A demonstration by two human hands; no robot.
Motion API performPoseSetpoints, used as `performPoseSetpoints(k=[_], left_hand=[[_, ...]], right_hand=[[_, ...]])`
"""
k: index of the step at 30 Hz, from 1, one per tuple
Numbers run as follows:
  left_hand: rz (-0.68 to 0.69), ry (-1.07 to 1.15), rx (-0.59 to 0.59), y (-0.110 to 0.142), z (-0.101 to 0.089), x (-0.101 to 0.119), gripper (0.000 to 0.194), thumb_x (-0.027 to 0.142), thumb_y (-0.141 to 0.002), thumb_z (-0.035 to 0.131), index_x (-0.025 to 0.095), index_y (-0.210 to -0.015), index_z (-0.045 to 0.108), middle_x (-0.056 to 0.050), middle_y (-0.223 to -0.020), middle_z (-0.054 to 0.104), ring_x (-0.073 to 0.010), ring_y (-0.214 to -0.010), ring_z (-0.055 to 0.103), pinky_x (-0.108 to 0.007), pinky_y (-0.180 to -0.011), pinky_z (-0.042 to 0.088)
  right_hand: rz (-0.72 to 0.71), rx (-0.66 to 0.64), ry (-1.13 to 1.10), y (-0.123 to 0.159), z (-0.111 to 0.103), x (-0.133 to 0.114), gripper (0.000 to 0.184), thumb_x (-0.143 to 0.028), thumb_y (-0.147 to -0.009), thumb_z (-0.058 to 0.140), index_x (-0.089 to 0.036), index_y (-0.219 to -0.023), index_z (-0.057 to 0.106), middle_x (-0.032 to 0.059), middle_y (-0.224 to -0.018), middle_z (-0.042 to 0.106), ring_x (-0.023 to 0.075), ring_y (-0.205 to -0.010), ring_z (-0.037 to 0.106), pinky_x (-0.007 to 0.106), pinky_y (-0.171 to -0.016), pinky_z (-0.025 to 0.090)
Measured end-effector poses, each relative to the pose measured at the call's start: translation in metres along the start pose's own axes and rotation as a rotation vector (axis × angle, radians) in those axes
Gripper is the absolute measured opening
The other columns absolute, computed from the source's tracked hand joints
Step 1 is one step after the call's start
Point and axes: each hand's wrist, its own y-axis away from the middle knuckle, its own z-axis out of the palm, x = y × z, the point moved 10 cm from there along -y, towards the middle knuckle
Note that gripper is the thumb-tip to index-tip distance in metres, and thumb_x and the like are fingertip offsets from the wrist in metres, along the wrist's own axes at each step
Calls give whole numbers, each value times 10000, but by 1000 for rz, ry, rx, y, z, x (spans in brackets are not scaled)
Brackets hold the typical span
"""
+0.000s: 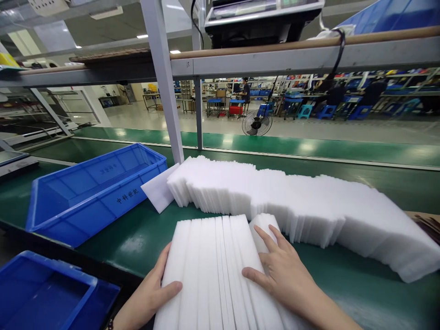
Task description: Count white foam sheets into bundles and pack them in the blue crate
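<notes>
A stack of white foam sheets [206, 270] stands on edge close to me, its sheets packed side by side. My left hand [154, 284] presses against its left side, thumb over the top edges. On the right side rests my right hand [278, 261], fingers spread across the outer sheets and the thumb on top. Just beyond that hand a white foam piece [264, 224] leans at the stack's right. Behind lies a long row of white foam sheets [292, 197], running across the green work surface [147, 247]. One thin white sheet [160, 188] tilts against the row's left end.
A blue bin [103, 188] sits on the bench at left, and another blue bin [44, 293] is lower at the front left. A grey post [165, 82] rises behind the foam, carrying a shelf with a scale [261, 20]. Brown cardboard [426, 224] lies at far right.
</notes>
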Motion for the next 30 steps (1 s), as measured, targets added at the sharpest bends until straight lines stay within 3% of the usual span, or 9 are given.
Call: performPoseSetpoints(k=[10, 19, 23, 26, 28, 30], left_hand=[[12, 23, 9, 2, -2, -4, 810, 497, -798, 493, 235, -1390, 7, -38, -1446, 214, -229, -1306, 218, -322, -1055, 245], [37, 12, -1, 1, -2, -1, 825, 491, -790, 508, 225, -1391, 9, -49, -1458, 186, -255, -1308, 209, -354, -1062, 236], [26, 1, -1, 1, -3, -2, 817, 490, -787, 512, 227, -1390, 27, -43, -1459, 188, -262, -1304, 221, -355, -1059, 243], [27, -18, 3, 0, -4, -1, 810, 485, -779, 528, 233, -1386, 53, -44, -1446, 224, -259, -1290, 252, -360, -1057, 243], [44, -24, 6, -1, -4, 2, 809, 478, -778, 534, 235, -1385, 58, -46, -1435, 248, -256, -1278, 277, -363, -1054, 245], [63, -6, -5, -1, -3, 6, 811, 469, -775, 542, 232, -1384, 63, -53, -1421, 277, -254, -1262, 306, -361, -1043, 265]], right_hand=[[24, -12, 9, -2, 0, -2, 716, -768, -711, 266, -203, -676, 705, 31, -1434, 246, 354, -1316, 36, 513, -1024, 150], [6, -18, 61, -6, 1, -10, 770, -790, -678, 286, -205, -981, 684, 73, -1413, 288, 423, -1292, 73, 590, -990, 184], [-15, 39, 53, -3, 2, -1, 779, -723, -724, 334, -204, -1295, 438, 68, -1414, 287, 386, -1301, 105, 568, -1000, 234], [-11, 92, 88, 0, 2, 2, 780, -618, -772, 368, -171, -1395, 224, 89, -1422, 261, 355, -1307, 119, 562, -1019, 210], [-53, 136, 119, 1, 1, -4, 657, -499, -802, 393, -254, -1388, 226, 76, -1430, 239, 349, -1307, 135, 587, -1008, 195], [-147, 182, 145, 2, -2, -17, 522, -368, -806, 413, -334, -1322, 340, 59, -1436, 211, 353, -1305, 137, 609, -990, 196]])
